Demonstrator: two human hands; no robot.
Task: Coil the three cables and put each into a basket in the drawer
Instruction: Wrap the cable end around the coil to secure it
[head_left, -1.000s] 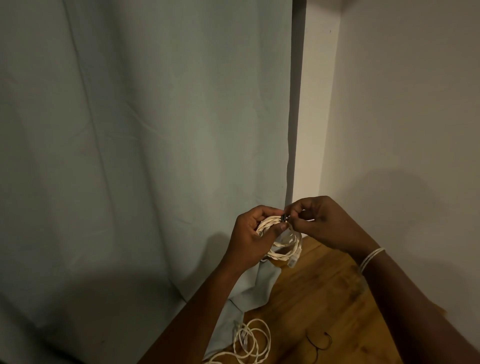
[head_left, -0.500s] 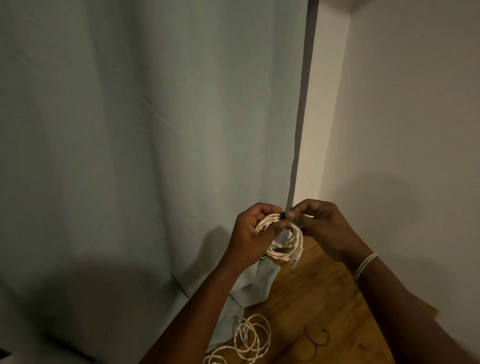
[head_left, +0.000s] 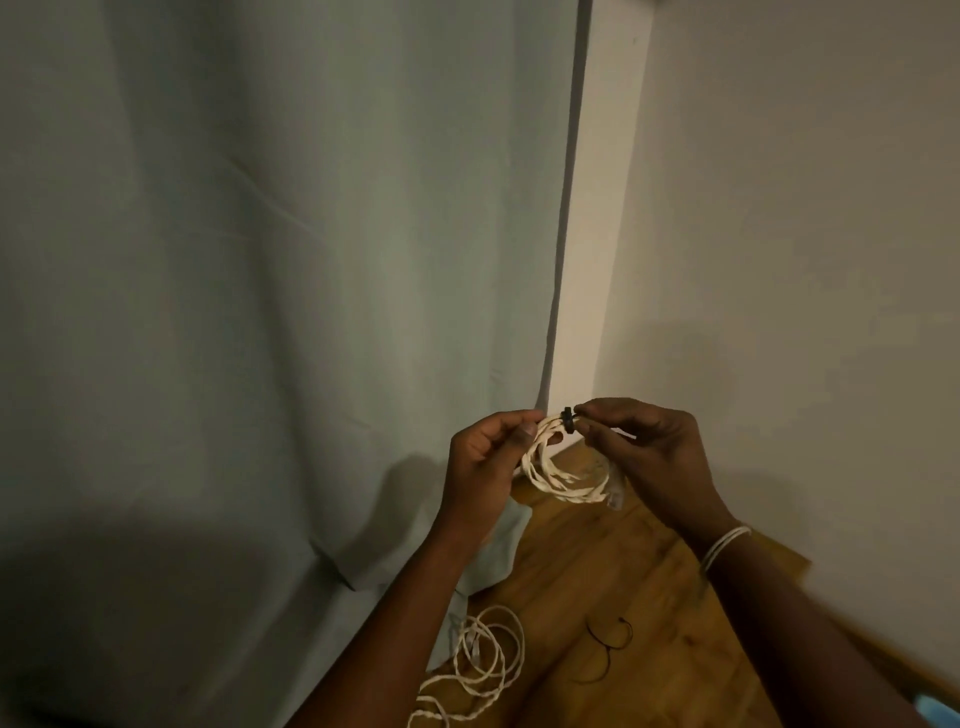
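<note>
White cord makes up the coiled cable (head_left: 563, 475), held in the air above the far end of the wooden surface (head_left: 613, 587). At its 12 o'clock a black tie (head_left: 569, 420) wraps the loops. The left hand (head_left: 485, 467), at the coil's 9 o'clock, pinches the strands between thumb and curled fingers. The right hand (head_left: 649, 454), at 3 o'clock, pinches the tie with thumb and forefinger closed together. A clear plug (head_left: 614, 493) hangs at the coil's 4 o'clock. At 6 o'clock, well below, a loose cable (head_left: 480, 660) lies on the wood near a thin black wire (head_left: 608, 649). A pale curtain (head_left: 291, 291) hangs at 9 o'clock.
</note>
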